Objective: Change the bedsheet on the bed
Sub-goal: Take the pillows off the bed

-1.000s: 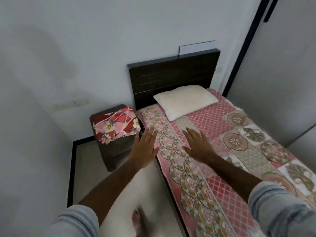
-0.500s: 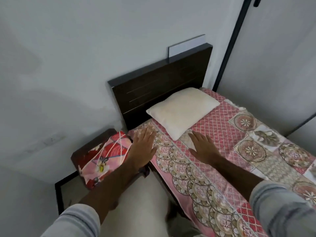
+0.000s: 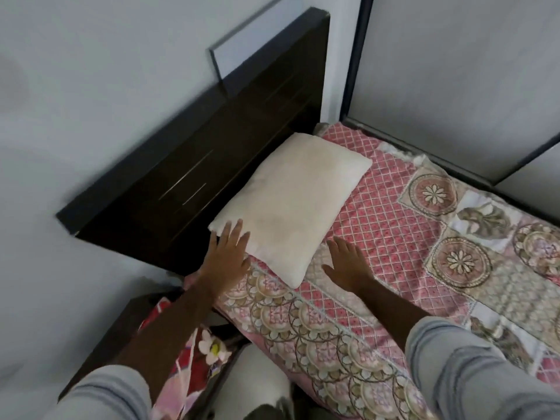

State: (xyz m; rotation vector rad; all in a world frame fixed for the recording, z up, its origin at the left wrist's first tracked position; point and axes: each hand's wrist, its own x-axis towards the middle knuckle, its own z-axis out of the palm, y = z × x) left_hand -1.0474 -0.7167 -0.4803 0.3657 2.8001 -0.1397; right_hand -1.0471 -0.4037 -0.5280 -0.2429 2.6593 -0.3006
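The bed (image 3: 378, 344) fills the right and lower part of the view, pushed against a dark headboard (image 3: 212, 165) and close to the wall panels on its far side, so there is little room to work around it. The patterned pink bedsheet (image 3: 394, 237) to be changed lies spread flat over the whole mattress, its scalloped border hanging over the near edge, and none of it looks pulled loose yet. A cream pillow (image 3: 291, 204) lies on the sheet against the headboard; if the sheet is tugged with the pillow on top, the pillow would probably drag, tip toward the near edge and fall to the floor. A folded red floral cloth (image 3: 185, 368), possibly the fresh sheet, sits on a dark side stand (image 3: 121, 338) just beside the bed, under the left forearm; a careless sweep of that arm could knock it off. The left hand (image 3: 225, 259) has fingers spread, fingertips touching the pillow's near corner, gripping nothing. The right hand (image 3: 348, 265) is also spread and empty, just beside the pillow's lower edge over the sheet; a one-sided grab may let the soft pillow sag and slip.
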